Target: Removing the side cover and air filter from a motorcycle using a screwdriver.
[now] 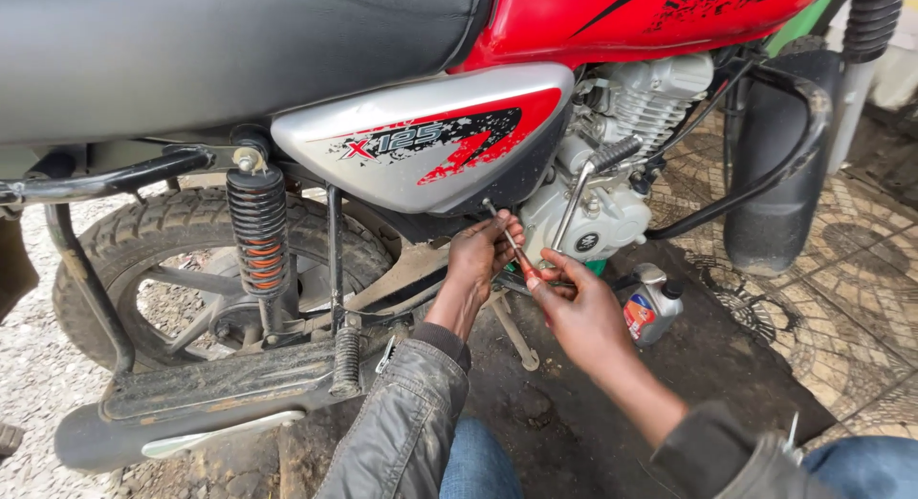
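your left hand [485, 253] pinching the screwdriver [507, 238] shaft under the silver side panel [421, 141] | right hand [574, 308] gripping its handle | oil bottle [653, 308] right of panel

Tight pocket under silver side panel [430, 141], already filled by left hand [483, 255], right hand [574, 308] and screwdriver [507, 236]. Blocked above by panel edge, on right by engine case [598, 222] and kick-start lever [588, 179]. On left, upright frame tube [335, 250], shock spring [256, 227] and rear tyre [182, 231] close it off. Below left, exhaust pipe [210, 394] and footpeg. Oil bottle [653, 308] just beside right hand. Open ground toward camera, between both forearms.
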